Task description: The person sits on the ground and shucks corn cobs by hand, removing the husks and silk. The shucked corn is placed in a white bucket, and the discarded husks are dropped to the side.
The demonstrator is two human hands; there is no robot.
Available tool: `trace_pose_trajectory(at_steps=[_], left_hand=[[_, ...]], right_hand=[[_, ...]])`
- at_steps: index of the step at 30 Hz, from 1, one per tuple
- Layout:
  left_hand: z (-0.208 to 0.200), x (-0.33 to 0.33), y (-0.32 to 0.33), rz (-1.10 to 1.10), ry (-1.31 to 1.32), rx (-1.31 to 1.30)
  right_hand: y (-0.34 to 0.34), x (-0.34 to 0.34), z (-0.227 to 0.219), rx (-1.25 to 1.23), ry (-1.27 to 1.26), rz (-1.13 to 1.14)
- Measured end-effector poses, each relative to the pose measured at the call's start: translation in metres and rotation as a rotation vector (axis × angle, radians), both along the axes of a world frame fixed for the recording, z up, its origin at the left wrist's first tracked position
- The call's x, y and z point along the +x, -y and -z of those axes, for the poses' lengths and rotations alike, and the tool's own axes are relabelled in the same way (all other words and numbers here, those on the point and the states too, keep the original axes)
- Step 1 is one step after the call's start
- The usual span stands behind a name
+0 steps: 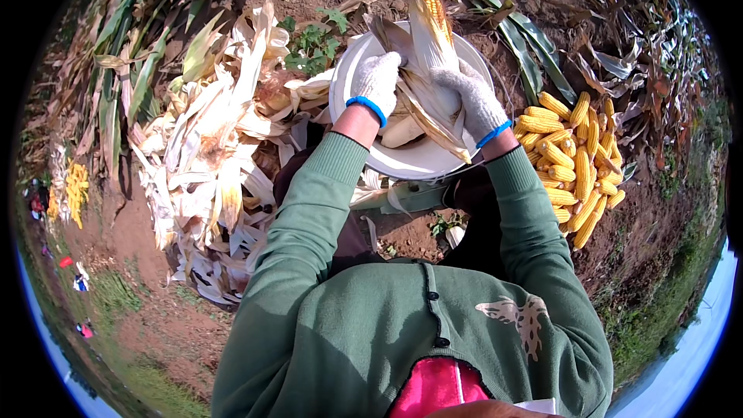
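An ear of corn (435, 35) stands tilted over a white bucket (398, 164); its husk is partly pulled back and yellow kernels show at the top. My right hand (474, 99), in a white knit glove with a blue cuff, is closed around the husk-covered lower part of the ear. In a matching glove, my left hand (377, 81) is closed on a strip of husk (385, 33) at the ear's left side. Dry husk leaves hang below the hands. Within the bucket lies another pale husk-covered piece (402, 131), partly hidden.
To the left spreads a large heap of stripped husks (217, 139). A pile of bare yellow corn ears (576, 159) lies on the soil to the right. Cut stalks (143, 27) and long green leaves (518, 39) lie beyond. Small green weeds (316, 45) grow beside the bucket.
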State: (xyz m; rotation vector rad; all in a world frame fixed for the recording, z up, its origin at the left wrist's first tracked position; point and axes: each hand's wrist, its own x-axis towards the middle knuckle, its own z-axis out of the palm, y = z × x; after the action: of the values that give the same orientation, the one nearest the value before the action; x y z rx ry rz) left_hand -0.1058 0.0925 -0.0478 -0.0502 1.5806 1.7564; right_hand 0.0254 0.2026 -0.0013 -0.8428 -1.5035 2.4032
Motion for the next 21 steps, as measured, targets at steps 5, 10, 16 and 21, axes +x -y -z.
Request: trace_pose_trajectory(at_steps=[5, 10, 16, 21], left_hand=[[-0.033, 0.005, 0.003, 0.067, -0.267, -0.009], [-0.031, 0.004, 0.007, 0.082, -0.378, 0.0], [-0.043, 0.007, 0.005, 0.23, -0.59, -0.278], [-0.034, 0.009, 0.004, 0.097, -0.336, -0.113]], right_hand=[[-0.002, -0.003, 0.003, 0.08, 0.014, -0.079], [0.001, -0.008, 0.008, 0.15, 0.04, -0.074], [-0.001, -0.02, 0.018, 0.618, 0.301, 0.01], [-0.001, -0.02, 0.022, 0.644, 0.221, 0.06]])
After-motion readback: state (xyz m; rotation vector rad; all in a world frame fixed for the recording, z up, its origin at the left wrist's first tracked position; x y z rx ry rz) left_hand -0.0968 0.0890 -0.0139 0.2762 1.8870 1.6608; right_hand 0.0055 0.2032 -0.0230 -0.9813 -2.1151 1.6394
